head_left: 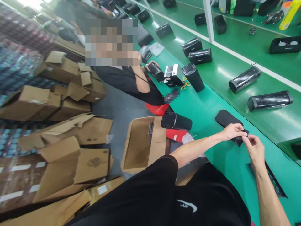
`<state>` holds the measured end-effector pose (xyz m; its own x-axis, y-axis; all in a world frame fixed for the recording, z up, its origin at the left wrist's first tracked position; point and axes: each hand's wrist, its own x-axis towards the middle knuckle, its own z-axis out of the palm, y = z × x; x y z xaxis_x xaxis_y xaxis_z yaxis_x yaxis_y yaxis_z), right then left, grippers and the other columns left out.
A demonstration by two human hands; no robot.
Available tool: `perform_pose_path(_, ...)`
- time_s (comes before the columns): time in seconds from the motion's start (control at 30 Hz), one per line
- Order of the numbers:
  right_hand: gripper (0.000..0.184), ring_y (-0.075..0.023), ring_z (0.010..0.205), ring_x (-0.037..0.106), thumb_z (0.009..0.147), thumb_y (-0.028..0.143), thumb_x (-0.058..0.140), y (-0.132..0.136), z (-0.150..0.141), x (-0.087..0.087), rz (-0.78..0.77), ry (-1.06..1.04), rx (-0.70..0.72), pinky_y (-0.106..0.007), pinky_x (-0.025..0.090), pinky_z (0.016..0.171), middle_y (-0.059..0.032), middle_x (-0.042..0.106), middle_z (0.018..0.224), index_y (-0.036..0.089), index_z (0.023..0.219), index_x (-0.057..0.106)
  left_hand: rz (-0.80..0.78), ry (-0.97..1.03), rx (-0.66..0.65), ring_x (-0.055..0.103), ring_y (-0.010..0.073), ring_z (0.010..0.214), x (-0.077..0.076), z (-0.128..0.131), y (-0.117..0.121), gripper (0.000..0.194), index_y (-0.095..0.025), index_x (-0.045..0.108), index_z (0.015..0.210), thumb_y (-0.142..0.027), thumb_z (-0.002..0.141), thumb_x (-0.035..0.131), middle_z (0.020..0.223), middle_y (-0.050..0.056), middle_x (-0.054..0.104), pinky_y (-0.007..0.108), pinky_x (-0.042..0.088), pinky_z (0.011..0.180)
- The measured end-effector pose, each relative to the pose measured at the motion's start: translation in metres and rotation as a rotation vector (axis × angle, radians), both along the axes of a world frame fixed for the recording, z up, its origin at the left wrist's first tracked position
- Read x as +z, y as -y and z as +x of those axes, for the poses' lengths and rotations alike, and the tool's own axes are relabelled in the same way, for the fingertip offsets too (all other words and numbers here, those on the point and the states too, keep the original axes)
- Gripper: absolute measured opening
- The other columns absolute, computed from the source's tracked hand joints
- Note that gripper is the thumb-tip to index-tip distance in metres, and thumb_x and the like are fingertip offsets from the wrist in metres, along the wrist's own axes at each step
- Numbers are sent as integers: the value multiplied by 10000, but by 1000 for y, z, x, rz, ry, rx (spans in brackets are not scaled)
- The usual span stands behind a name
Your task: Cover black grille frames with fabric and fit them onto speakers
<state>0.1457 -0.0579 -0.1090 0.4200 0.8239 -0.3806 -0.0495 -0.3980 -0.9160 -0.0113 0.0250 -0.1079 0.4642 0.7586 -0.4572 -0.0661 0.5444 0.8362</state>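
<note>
Hands point(230, 131) point(256, 149) pinch a black piece point(245, 132) over the green table point(221, 164), near its far edge.

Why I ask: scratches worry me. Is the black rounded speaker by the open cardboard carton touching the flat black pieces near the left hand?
Apart: the head view shows green tabletop between the speaker and pieces.

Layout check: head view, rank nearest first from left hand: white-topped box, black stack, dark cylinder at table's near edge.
1. Black stack: right beside left hand.
2. Dark cylinder: left, at table edge.
3. White-topped box: left, farther up table.
</note>
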Motion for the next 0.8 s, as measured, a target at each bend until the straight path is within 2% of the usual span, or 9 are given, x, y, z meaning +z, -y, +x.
perform_pose_path(0.07, 541, -151, 660, 538, 627, 623, 919, 6, -12, 1, 6, -117, 8, -315, 480, 677, 4, 642, 739, 171, 842, 713, -40, 46, 17, 533, 70, 590, 0, 4, 5, 721, -142, 595, 767, -667, 435, 962, 645, -34, 640, 230, 391, 592)
perform_pose_path(0.13, 525, -144, 617, 535, 652, 623, 908, 14, -14, 1, 15, -160, -65, -308, 479, 636, 7, 642, 703, 168, 839, 723, -76, 71, 16, 575, 83, 572, -1, 5, 6, 727, -139, 605, 772, -671, 433, 964, 654, -20, 661, 233, 434, 575)
perform_pose_path(0.23, 500, -164, 621, 591, 664, 599, 912, 29, 0, 2, 33, -217, -188, -317, 507, 622, -7, 666, 704, 173, 840, 718, -79, 51, -52, 587, 88, 493, -3, 2, -2, 721, -145, 607, 791, -682, 462, 958, 644, -15, 670, 232, 463, 515)
perform_pose_path(0.37, 438, -153, 653, 624, 672, 521, 922, 54, 26, 7, 72, -282, -341, -327, 552, 674, 5, 678, 743, 195, 798, 658, 37, -72, -111, 565, 78, 443, -11, -9, -23, 645, -160, 593, 804, -660, 574, 929, 637, -33, 653, 235, 468, 494)
perform_pose_path(0.47, 397, -160, 713, 655, 688, 440, 901, 71, 41, 7, 106, -313, -461, -384, 578, 772, 26, 680, 779, 218, 800, 591, 248, -302, -169, 565, 88, 471, -21, -23, -47, 491, -167, 598, 842, -596, 766, 826, 650, -32, 643, 237, 448, 513)
perform_pose_path(0.53, 361, -190, 768, 682, 687, 396, 863, 81, 50, 6, 108, -333, -521, -457, 579, 842, 11, 688, 809, 225, 802, 567, 468, -568, -283, 579, 96, 531, -28, -35, -64, 365, -173, 614, 879, -525, 901, 708, 676, -26, 648, 238, 451, 569)
perform_pose_path(0.6, 314, -231, 834, 704, 678, 374, 813, 90, 58, 4, 94, -355, -561, -526, 560, 909, -20, 695, 833, 224, 793, 562, 639, -784, -403, 615, 117, 645, -33, -45, -79, 266, -182, 632, 893, -441, 951, 656, 733, -4, 675, 246, 462, 662)
perform_pose_path(0.7, 269, -290, 945, 712, 662, 359, 758, 100, 66, 3, 80, -384, -601, -601, 524, 974, -67, 704, 895, 224, 791, 565, 710, -928, -492, 652, 184, 843, -36, -55, -91, 173, -189, 662, 902, -359, 926, 683, 849, 55, 714, 289, 459, 797)
perform_pose_path(0.8, 244, -300, 973, 690, 663, 350, 712, 109, 71, 5, 103, -385, -583, -617, 516, 977, -73, 693, 937, 230, 830, 581, 732, -1066, -546, 656, 270, 984, -31, -58, -89, 207, -166, 687, 1006, -357, 927, 667, 1019, 141, 722, 368, 454, 882)
